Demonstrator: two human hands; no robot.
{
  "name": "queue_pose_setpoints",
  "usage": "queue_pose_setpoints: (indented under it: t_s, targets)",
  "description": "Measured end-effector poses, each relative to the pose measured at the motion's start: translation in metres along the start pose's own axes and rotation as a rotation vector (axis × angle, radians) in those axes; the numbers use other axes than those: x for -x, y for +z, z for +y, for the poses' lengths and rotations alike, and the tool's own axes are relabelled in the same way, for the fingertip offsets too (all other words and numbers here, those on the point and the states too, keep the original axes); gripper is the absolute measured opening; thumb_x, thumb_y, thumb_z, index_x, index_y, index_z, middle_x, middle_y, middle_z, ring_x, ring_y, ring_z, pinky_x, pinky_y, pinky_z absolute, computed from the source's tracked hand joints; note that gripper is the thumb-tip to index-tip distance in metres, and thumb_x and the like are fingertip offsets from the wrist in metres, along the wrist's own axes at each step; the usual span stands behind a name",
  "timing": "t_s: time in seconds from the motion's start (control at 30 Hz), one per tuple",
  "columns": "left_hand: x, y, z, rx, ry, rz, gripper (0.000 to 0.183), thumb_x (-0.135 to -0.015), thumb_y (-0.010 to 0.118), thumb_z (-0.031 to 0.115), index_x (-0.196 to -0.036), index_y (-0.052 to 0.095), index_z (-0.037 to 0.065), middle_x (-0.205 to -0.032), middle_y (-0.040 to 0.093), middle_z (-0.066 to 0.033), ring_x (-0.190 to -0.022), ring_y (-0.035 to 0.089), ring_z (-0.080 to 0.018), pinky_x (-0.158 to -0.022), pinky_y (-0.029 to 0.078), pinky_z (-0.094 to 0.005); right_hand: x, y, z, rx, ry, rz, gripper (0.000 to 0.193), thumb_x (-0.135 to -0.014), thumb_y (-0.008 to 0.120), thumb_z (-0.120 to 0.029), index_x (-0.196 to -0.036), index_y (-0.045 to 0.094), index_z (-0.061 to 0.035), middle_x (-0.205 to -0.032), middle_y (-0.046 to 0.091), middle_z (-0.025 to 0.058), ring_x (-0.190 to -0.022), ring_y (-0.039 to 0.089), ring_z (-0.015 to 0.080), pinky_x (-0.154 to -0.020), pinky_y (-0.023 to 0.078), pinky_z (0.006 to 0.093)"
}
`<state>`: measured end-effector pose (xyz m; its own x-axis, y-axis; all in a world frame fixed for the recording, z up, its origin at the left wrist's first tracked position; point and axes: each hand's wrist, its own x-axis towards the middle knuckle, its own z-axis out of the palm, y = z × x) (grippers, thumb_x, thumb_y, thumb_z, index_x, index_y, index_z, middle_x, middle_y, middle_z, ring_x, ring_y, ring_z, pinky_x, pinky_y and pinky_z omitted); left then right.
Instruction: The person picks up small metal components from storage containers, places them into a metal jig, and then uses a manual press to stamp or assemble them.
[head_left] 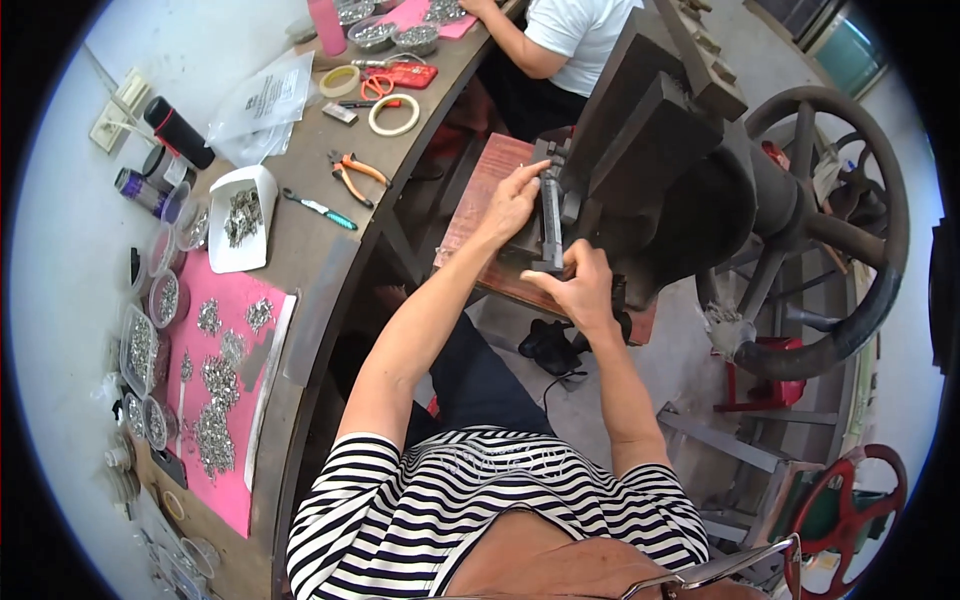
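Note:
A long narrow metal bar [551, 225] with blocks at its ends lies in the press, above a worn red wooden board [478, 185]. My left hand [513, 203] is at the bar's far end, index finger stretched along it and the other fingers closed against its side. At the near end my right hand [585, 285] grips the bar, thumb out to the left and fingers curled by the right side. The dark metal press [670, 160] rises just right of both hands. Parts of my fingertips are hidden behind the bar and the press.
A big handwheel [895, 240] stands at the right. On the left bench, a pink sheet [235, 500] bears piles of small silvery pieces, beside a white tray [268, 205], orange-handled pliers [350, 178] and tape rolls [394, 115]. Another person [570, 50] sits at the far end.

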<state>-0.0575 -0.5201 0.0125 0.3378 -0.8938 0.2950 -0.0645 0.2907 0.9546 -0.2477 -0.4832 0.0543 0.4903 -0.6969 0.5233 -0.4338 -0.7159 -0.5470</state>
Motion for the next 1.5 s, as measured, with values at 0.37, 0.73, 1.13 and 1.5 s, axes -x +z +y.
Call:
queue_pose_setpoints:
  t_s: [0.37,0.73,1.13,1.5]
  targets:
    - [0.052,-0.022,0.043,-0.215,0.024,-0.375,0.087,-0.094,0.065,0.048,-0.157,0.031,-0.001,-0.164,0.029,-0.0212,-0.155,0.023,-0.0325,-0.125,0.014,-0.0478,0.043,-0.193,-0.017,0.433,-0.308,0.999,0.023,-0.088,0.066,0.006,-0.111,0.061,0.0043,-0.111,0.066,0.0181,-0.1,0.065,0.028,-0.088,0.055,0.0366]
    - [0.074,-0.025,0.033,-0.524,0.222,-0.326,0.108,-0.077,0.083,0.051,-0.156,0.033,-0.002,-0.164,0.031,-0.0197,-0.154,0.022,-0.0363,-0.124,0.013,-0.0565,0.043,-0.224,0.024,-0.004,0.275,0.867,0.022,-0.091,0.075,-0.006,-0.097,0.056,0.001,-0.077,0.063,0.0087,-0.063,0.06,0.0143,-0.065,0.051,0.0291]
    - [0.034,-0.002,0.023,-0.57,0.286,-0.37,0.102,-0.076,0.081,0.055,-0.152,0.041,-0.001,-0.16,0.039,-0.0185,-0.152,0.028,-0.0384,-0.123,0.013,-0.0591,-0.1,-0.383,-0.028,0.096,0.507,0.28,0.029,-0.095,0.072,-0.03,-0.093,0.053,-0.0071,-0.072,0.051,0.0001,-0.055,0.051,0.0086,-0.051,0.044,0.0241]
    - [0.028,-0.005,0.018,-0.604,0.254,-0.377,0.103,-0.079,0.076,0.06,-0.153,0.038,0.0,-0.16,0.038,-0.018,-0.153,0.026,-0.0343,-0.124,0.01,-0.0576,0.028,-0.233,0.012,0.282,0.016,0.925,0.031,-0.094,0.071,-0.013,-0.116,0.058,0.0033,-0.08,0.065,0.0095,-0.061,0.061,0.0134,-0.06,0.049,0.028]
